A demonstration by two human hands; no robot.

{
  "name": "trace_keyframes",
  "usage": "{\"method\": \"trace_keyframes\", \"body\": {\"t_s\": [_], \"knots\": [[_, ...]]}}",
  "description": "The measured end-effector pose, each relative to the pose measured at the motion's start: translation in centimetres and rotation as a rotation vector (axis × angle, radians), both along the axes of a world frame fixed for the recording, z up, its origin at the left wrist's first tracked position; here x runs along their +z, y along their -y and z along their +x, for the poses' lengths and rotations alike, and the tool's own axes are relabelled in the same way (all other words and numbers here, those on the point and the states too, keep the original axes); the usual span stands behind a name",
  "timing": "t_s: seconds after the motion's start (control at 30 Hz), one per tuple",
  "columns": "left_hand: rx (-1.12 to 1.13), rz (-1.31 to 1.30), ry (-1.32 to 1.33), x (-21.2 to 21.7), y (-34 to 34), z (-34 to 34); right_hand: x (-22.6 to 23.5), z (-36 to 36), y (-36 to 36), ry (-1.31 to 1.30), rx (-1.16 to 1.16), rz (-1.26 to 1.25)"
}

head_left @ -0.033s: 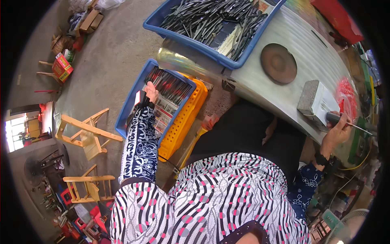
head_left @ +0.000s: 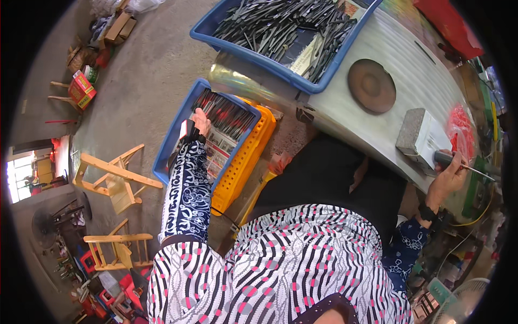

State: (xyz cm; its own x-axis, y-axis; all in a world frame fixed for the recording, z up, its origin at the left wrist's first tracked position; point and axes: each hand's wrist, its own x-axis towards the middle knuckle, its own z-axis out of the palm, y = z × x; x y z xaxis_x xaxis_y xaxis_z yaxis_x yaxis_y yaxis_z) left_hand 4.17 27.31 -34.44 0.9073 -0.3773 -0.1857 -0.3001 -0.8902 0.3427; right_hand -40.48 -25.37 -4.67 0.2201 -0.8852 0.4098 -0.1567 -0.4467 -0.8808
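At the left my left hand point(head_left: 201, 123) is inside the lower blue bin point(head_left: 171, 132), at the near edge of the rows of slim dark pieces point(head_left: 229, 112) with red among them. Its fingers are curled together, and whatever they hold is hidden. On the right, my right hand point(head_left: 449, 175) is closed around a screwdriver point(head_left: 443, 158) with a dark handle; its thin metal shaft points out to the right. That hand is beside a grey stone-like block point(head_left: 413, 129) near the bench edge.
A larger blue bin point(head_left: 318, 86) full of loose dark strips stands on the pale bench point(head_left: 345, 116). On the bench are a round brown disc point(head_left: 372, 86) and a red plastic bag point(head_left: 460, 132). A yellow crate point(head_left: 237, 186) is under the lower bin. Wooden stools point(head_left: 116, 181) stand left.
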Motion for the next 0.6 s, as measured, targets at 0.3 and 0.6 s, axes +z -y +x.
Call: {"method": "trace_keyframes", "body": {"t_s": [0.3, 0.6], "knots": [[-0.388, 0.782, 0.465, -3.1, 2.0, 1.2, 1.2, -0.1, -0.6, 0.010, -0.092, 0.009], [0.044, 0.235, 0.341, 1.0, 3.7, 0.6, 1.4, 0.0, -0.9, 0.008, -0.119, -0.002]]}}
